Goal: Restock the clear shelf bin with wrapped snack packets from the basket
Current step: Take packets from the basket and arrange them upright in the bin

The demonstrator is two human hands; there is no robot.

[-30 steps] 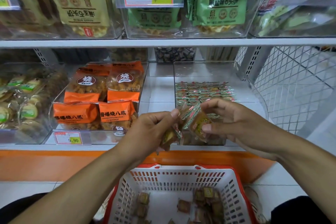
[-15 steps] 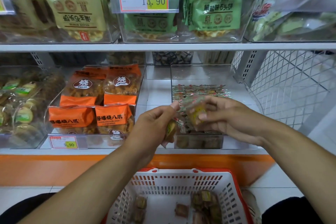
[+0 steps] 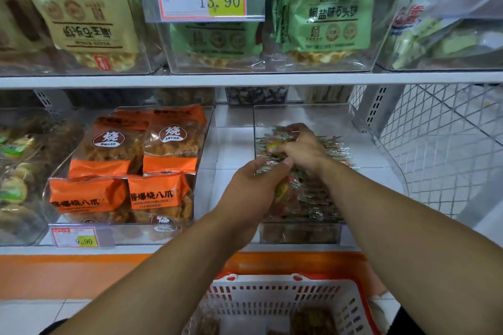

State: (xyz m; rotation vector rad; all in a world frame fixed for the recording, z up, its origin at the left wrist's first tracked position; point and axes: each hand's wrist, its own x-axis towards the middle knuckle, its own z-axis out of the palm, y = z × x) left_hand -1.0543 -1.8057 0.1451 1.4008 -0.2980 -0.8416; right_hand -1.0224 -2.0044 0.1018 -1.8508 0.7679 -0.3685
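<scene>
Both hands over the bin [image 3: 299, 231] — packets going in.
Right hand [image 3: 302, 148] pinches a packet [image 3: 272, 147] deep inside; left hand [image 3: 253, 193] grips more packets [image 3: 283, 190] nearer the front; basket [image 3: 285, 296] below.

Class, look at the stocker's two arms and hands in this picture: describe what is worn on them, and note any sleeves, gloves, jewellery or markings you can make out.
Both forearms are bare as far as the picture shows; no sleeve or cuff is in view. The left hand and the right hand wear no gloves. No watch, bracelet or ring is visible on either wrist or on the fingers that show. No markings can be made out on the arms.
</scene>
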